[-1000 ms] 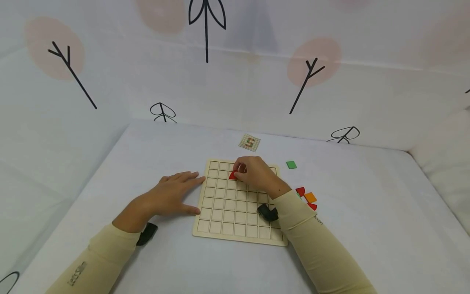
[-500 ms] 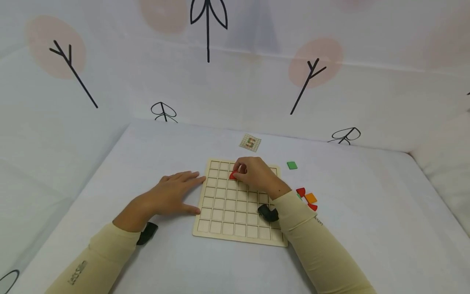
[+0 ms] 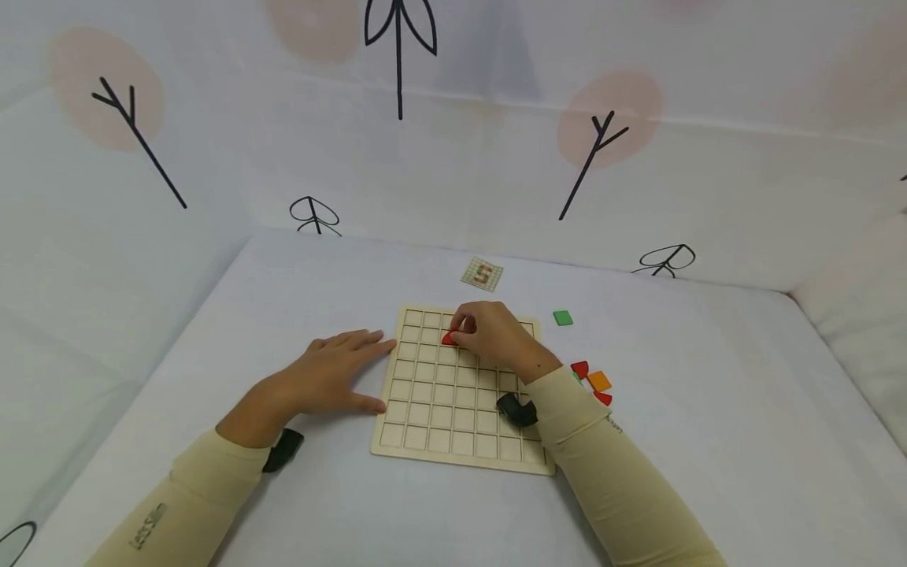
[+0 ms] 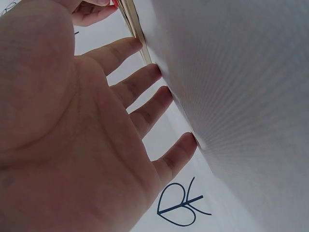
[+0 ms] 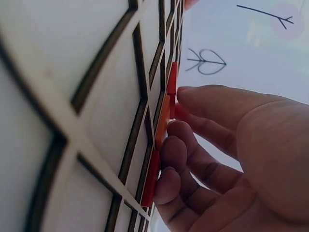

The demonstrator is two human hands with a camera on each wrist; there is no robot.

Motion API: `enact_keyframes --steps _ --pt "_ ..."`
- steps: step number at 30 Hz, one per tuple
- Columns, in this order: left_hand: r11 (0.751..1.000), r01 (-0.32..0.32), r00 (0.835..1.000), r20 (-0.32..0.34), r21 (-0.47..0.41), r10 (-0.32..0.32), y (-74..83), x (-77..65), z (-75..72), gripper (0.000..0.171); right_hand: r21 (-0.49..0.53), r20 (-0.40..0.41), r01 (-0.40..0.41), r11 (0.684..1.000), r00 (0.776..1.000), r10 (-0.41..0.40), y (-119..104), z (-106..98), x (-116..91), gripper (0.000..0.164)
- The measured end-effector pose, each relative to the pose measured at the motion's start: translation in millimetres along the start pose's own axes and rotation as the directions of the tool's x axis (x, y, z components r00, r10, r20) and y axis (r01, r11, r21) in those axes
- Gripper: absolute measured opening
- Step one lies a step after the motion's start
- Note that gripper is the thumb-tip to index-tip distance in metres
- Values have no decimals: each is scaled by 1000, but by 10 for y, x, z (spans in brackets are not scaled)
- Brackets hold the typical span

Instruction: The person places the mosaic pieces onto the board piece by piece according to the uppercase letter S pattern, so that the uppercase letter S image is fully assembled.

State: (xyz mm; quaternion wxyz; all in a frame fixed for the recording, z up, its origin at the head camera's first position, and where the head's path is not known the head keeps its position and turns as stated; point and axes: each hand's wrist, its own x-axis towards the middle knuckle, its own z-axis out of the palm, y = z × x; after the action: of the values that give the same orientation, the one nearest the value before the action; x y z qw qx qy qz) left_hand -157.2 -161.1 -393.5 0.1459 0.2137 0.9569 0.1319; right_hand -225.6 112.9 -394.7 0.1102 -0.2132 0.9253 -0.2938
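Note:
A pale wooden grid board (image 3: 442, 394) lies on the white table. Over its upper part, my right hand (image 3: 496, 339) pinches a red quarter-round tile (image 3: 448, 339) between thumb and forefinger, right at one of the cells. In the right wrist view, an orange tile (image 5: 163, 123) and a second red tile (image 5: 151, 180) sit in the board beside it, with the other fingertips close against them. My left hand (image 3: 326, 382) is spread flat, its thumb and forefinger at the board's left edge; the left wrist view shows the palm and straight fingers (image 4: 145, 113).
Beyond the board lies a small pattern card (image 3: 483, 274) with a coloured shape on a grid. A green square tile (image 3: 563, 317) lies to the right. Nearer the right forearm is a loose group with an orange tile (image 3: 599, 381) and red tiles, partly hidden by the sleeve.

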Motion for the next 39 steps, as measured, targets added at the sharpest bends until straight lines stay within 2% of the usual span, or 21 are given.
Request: enact_keyframes --steps 7,13,23,39 --pt "1000 7 1000 -1 0 -7 -7 -6 4 95 26 49 -16 1000 999 14 -4 -38 3 11" --pt "1000 2 1000 -3 -6 -2 -3 -4 3 94 20 77 5 1000 997 -6 30 -84 -4 15" --pt "1000 0 1000 -8 0 0 5 -3 -6 94 3 70 29 1000 997 -29 0 -80 7 13" --pt "1000 5 1000 0 -4 -5 -5 -13 -2 94 -11 72 11 1000 997 -10 -19 -44 -13 13"
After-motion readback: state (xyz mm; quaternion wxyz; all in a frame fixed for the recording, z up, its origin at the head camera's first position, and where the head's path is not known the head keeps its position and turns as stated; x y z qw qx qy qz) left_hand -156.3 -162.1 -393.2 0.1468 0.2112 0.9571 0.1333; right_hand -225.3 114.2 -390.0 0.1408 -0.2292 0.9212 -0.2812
